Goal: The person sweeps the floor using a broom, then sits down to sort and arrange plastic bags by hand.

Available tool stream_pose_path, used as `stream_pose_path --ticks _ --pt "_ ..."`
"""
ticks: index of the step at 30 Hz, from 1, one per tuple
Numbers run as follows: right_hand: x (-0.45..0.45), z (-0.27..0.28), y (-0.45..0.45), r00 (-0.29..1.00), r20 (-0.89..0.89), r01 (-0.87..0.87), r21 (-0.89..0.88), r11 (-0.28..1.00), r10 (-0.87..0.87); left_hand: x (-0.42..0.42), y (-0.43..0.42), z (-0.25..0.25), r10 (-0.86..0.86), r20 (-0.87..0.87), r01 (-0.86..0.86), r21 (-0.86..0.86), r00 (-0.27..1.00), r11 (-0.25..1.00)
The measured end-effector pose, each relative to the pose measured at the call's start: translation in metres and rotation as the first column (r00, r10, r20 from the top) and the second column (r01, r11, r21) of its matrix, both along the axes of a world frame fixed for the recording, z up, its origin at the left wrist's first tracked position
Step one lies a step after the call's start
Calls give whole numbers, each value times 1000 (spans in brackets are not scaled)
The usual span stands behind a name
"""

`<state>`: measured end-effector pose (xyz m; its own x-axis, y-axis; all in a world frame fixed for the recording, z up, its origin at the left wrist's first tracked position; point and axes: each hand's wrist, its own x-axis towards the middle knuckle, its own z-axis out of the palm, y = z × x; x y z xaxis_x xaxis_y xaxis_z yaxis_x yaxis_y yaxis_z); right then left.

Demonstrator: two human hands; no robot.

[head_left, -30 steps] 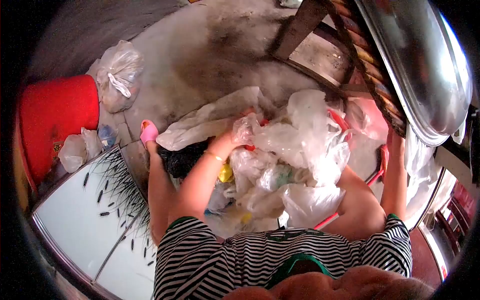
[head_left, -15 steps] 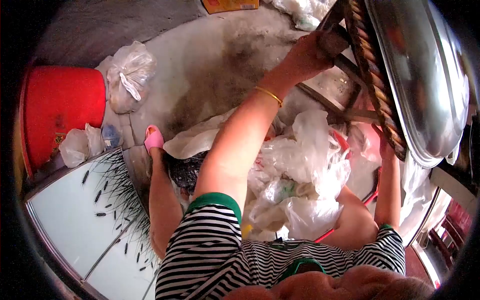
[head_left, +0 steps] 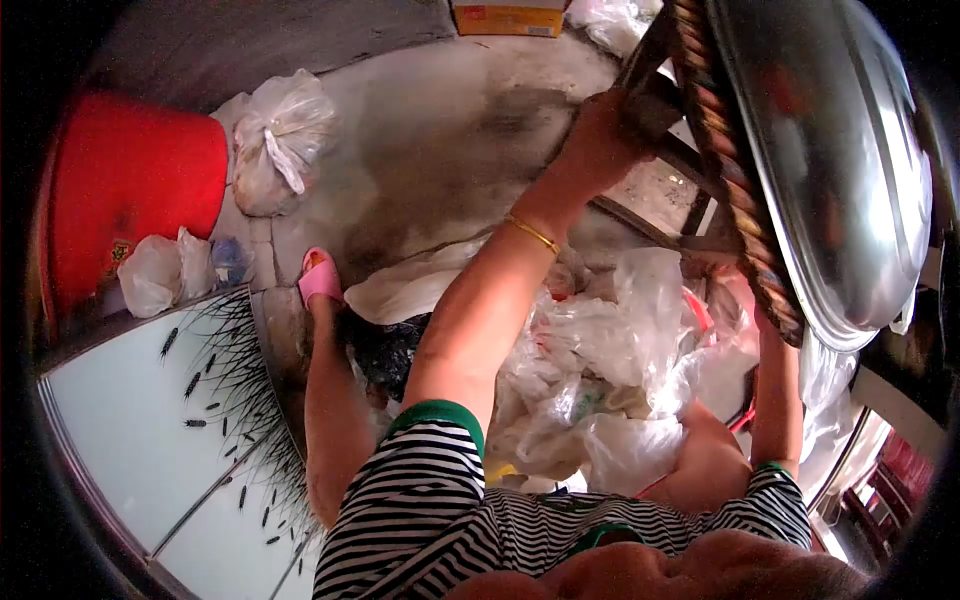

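My left hand [head_left: 608, 140], with a gold bracelet on the wrist, is closed round a dark part of the wooden frame [head_left: 650, 235] at the upper right. At the frame's lower end is my right hand [head_left: 738, 285], beside the braided rim [head_left: 735, 175] of a large shiny metal vessel [head_left: 825, 150]; the rim and blur partly hide its fingers. Crumpled clear plastic bags [head_left: 625, 350] lie in a heap between my legs, below both hands. A black bag [head_left: 390, 355] sits left of the heap, behind my left forearm.
A red tub [head_left: 140, 190] stands at the left, with a tied plastic bag [head_left: 285, 135] and smaller bags [head_left: 155, 275] beside it. White panels with a dark plant print [head_left: 150, 400] are at the lower left. A yellow-orange box [head_left: 508, 18] is at the top.
My left hand has left the plastic bags and taken hold of the wooden frame. The right hand has come over to the frame's lower end. The whole view has shifted somewhat.
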<state>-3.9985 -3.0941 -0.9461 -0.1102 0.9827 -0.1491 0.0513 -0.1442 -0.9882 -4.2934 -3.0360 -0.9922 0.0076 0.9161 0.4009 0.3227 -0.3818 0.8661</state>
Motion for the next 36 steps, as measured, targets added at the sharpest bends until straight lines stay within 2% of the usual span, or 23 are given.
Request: stream_pose_path --ticks 2,5,7,8,9,10,12,13,16,21,24,26,27,28,29,32,33,36 --pt "-20 -4 5 999 5 -41 7 999 41 -23 -6 0 168 -175 -129 217 970 968" --pt "-54 -7 14 994 25 -106 20 994 106 -59 -28 25 122 211 -110 -70 970 991" --pt "-82 -9 19 987 42 -158 34 987 157 -102 -36 20 161 -101 -159 23 982 987" --pt "-94 -10 21 982 55 -186 39 982 183 -127 -31 1 233 -509 -144 208 828 967" --pt "-107 -10 23 975 67 -214 52 975 210 -145 -26 -17 335 -795 -48 362 505 931" --pt "-122 -11 26 965 92 -252 65 966 245 -152 -26 -14 254 -463 -199 164 849 966" --pt "-151 -14 31 940 146 -326 106 939 309 -180 -29 -19 131 -79 -130 19 988 991" --pt "-164 -16 31 928 171 -354 132 926 330 -197 -32 -24 76 129 -72 -38 989 997" --pt "-208 -31 40 867 312 -472 267 841 388 -245 -48 -41 222 -186 -208 89 957 974" --pt "-257 -61 57 758 589 -620 519 589 280 -316 -72 -51 349 -318 -332 107 882 937" --pt "-277 -73 67 735 645 -645 566 513 211 -358 -89 -57 420 -430 -410 120 799 904" --pt "-293 -77 74 772 564 -604 509 613 293 -383 -102 -58 461 -503 -457 140 731 878" --pt "-311 -72 72 830 347 -547 344 763 438 -394 -107 -58 481 -536 -480 154 694 864" --pt "-329 -67 69 892 17 -449 137 883 451 -405 -112 -57 495 -568 -498 165 658 851" --pt "-347 -62 67 918 -253 -334 -78 939 306 -414 -116 -57 509 -595 -511 183 623 840" --pt "-377 -61 72 933 -254 -293 -129 947 254 -441 -120 -53 538 -668 -538 237 514 809" --pt "-383 -54 68 920 -247 -342 -125 932 304 -448 -122 -50 539 -689 -537 251 485 805" --pt "-403 -56 68 937 -240 -282 -91 955 253 -464 -121 -44 538 -729 -520 291 423 803"
